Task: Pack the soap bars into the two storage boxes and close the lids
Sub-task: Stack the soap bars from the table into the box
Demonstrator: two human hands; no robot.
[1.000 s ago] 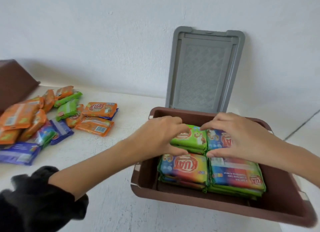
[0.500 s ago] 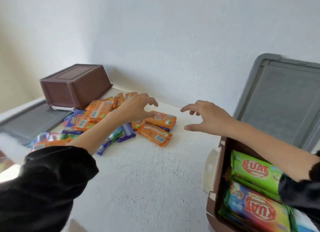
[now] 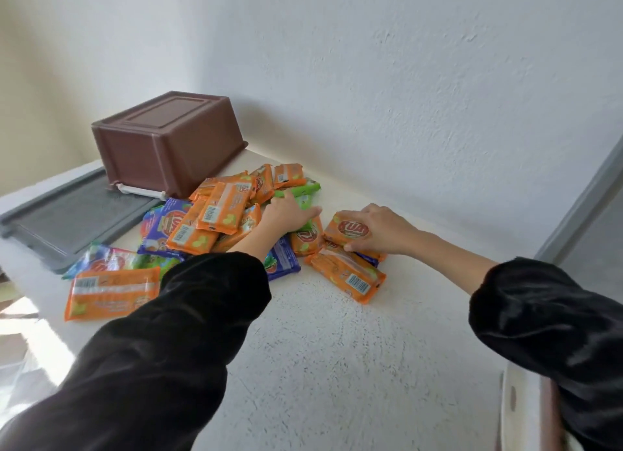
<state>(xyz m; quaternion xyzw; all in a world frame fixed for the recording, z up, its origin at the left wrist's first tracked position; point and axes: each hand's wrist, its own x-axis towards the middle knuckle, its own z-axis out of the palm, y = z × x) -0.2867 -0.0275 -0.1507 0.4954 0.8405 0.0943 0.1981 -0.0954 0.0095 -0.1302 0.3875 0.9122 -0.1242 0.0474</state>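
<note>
Head view: right hand (image 3: pixel 379 230) curls its fingers round an orange soap bar (image 3: pixel 350 229) on the table (image 3: pixel 337 366), far left. The left hand (image 3: pixel 286 214) lies over a green soap bar (image 3: pixel 296 190), grip unclear. The bars look stiff and slick-wrapped, and are probably best pinched across their long edges.

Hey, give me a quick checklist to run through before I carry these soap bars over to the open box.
1. Right hand grips an orange soap bar, fingers and thumb curled round it: ok.
2. Left hand has a firm hold on a green soap bar: cannot tell, it lies over the bar.
3. Upright lid at the right edge shows the open box ready: ok.
4. Room left in that box: cannot tell, its inside is out of view.
5. Second box ready for filling: not ok, it sits upside down, with its grey lid lying flat.
</note>
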